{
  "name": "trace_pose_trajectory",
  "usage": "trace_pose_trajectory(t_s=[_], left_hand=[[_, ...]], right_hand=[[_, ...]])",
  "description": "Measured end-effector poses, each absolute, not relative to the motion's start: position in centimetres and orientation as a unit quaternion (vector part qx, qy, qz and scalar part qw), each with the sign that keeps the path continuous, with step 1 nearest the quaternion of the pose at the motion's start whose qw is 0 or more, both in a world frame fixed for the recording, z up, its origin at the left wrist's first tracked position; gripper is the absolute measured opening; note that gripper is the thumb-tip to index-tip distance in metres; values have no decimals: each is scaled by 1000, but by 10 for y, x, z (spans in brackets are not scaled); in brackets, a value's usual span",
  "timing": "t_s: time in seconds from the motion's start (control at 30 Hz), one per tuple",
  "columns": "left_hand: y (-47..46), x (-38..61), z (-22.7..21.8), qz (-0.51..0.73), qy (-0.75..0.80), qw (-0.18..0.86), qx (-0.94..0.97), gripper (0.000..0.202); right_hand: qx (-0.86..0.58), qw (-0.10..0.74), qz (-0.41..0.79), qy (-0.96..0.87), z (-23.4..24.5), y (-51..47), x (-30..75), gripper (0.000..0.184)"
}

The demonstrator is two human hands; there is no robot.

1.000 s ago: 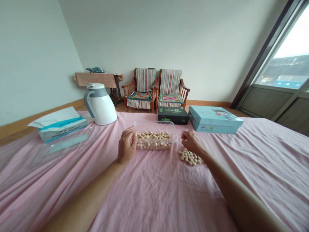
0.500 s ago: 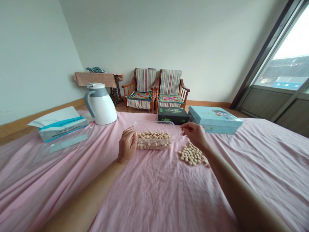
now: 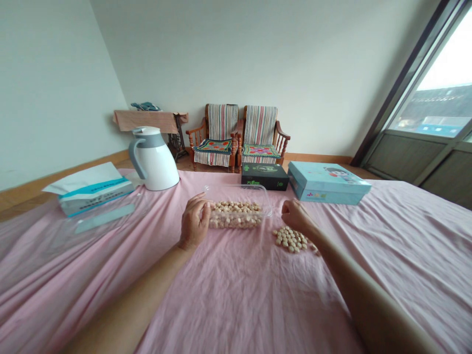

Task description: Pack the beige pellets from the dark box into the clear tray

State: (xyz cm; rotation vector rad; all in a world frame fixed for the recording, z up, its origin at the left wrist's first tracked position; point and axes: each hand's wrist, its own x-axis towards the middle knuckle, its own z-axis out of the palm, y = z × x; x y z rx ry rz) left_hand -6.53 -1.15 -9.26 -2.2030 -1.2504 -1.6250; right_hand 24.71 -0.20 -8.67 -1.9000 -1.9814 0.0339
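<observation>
A clear plastic container [image 3: 266, 199] lies on the pink cloth, filled with small pale seeds [image 3: 234, 214]. My left hand [image 3: 193, 222] rests against its left end, fingers curled round the rim. A loose pile of the same seeds [image 3: 289, 239] lies on the cloth to the right of the container. My right hand [image 3: 295, 216] hovers just above and behind that pile, its fingers curled in a pinch; what they hold is too small to make out.
Pink cloth [image 3: 236, 295] covers the table. A white jug [image 3: 153, 160] and a tissue pack [image 3: 90, 189] stand at the back left. A black box [image 3: 264, 176] and a light blue box [image 3: 326, 183] sit behind the container. Two wooden chairs [image 3: 239, 137] stand by the far wall.
My right hand rose from the loose pile toward the container's far right corner, then came back down to the pile. My left hand stayed on the container.
</observation>
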Motion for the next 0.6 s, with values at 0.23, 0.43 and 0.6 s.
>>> trace_pose_trajectory(t_s=[0.23, 0.43, 0.6], left_hand=[[-11, -65, -93, -540, -414, 61, -730, 30], [-11, -65, -94, -544, -405, 67, -732, 29], [-10, -66, -95, -544, -404, 67, -733, 27]], right_hand=[[-483, 539, 231, -651, -53, -13, 222, 23], [-550, 493, 159, -655, -58, -12, 227, 19], [-590, 195, 83, -779, -72, -15, 235, 11]])
